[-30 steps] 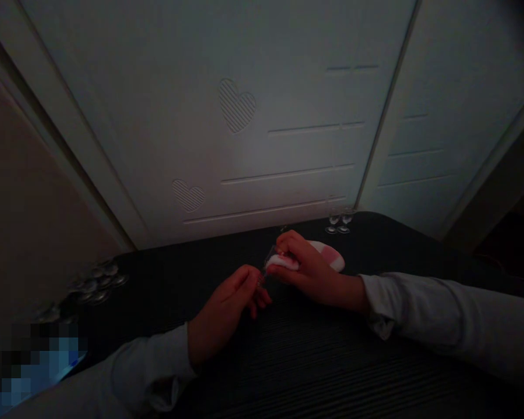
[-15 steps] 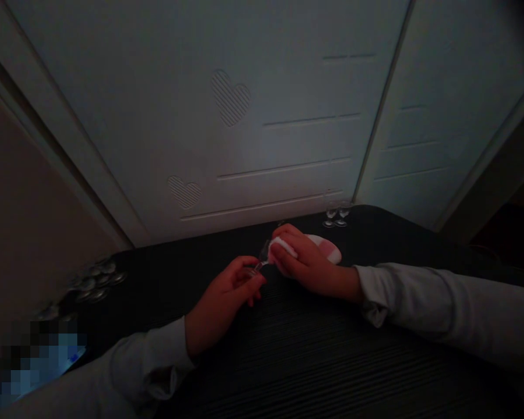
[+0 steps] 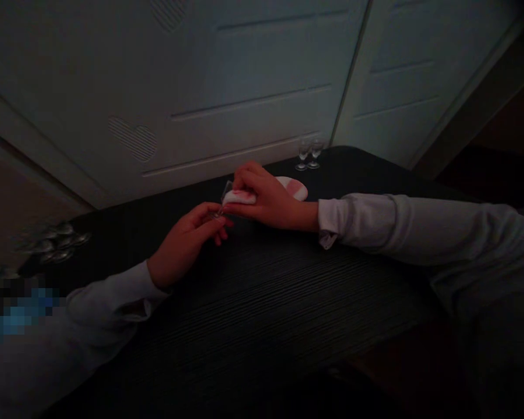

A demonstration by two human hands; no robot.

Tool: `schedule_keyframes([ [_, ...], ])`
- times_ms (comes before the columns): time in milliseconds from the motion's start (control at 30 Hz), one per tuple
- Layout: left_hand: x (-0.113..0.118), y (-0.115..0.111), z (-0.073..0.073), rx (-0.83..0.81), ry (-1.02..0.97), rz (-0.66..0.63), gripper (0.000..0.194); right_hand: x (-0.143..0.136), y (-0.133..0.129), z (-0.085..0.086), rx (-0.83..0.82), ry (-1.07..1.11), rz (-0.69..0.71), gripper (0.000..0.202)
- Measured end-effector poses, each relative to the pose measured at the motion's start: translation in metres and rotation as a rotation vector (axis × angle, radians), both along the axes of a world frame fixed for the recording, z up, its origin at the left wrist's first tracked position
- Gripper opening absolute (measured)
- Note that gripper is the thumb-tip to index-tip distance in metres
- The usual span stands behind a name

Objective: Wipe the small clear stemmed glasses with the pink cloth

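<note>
My left hand (image 3: 191, 237) is closed round the foot of a small stemmed glass (image 3: 227, 189), which tilts up and away to the right. My right hand (image 3: 266, 195) grips a pink and white cloth (image 3: 240, 197) and presses it against the side of the glass bowl. Most of the glass is hidden behind the cloth and fingers. Just behind my right hand, a pink and white oval thing (image 3: 294, 187) lies on the dark table; my wrist covers part of it.
Two small stemmed glasses (image 3: 309, 155) stand upright at the back of the dark table (image 3: 262, 297), near the white panelled door (image 3: 244, 70). A cluster of similar glasses (image 3: 55, 240) sits at the far left. A blurred bluish patch (image 3: 21, 314) lies at lower left.
The view has tipped down and to the right, so everything sits higher and further left. My right hand with the cloth has turned on the glass; both hands keep their hold.
</note>
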State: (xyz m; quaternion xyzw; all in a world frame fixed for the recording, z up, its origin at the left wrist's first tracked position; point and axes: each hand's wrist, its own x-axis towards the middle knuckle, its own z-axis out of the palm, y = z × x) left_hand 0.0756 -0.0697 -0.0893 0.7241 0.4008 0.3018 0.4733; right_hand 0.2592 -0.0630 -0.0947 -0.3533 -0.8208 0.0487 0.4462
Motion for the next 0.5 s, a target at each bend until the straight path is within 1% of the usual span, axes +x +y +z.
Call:
schedule_keyframes([
  [167,0.0031,0.0002,0.0007,0.011,-0.027,0.034,0.024,0.0010,0.0036,-0.0011,0.010,-0.036,-0.037,0.024],
  [367,0.0031,0.0003,0.0010,-0.024,-0.059,0.037,0.025,0.0017,0.0071,-0.0027,0.052,-0.061,-0.010,0.022],
  [500,0.0036,0.0000,0.0007,-0.025,-0.095,0.027,0.021,0.0014,0.0047,-0.0011,0.029,-0.075,-0.012,0.018],
])
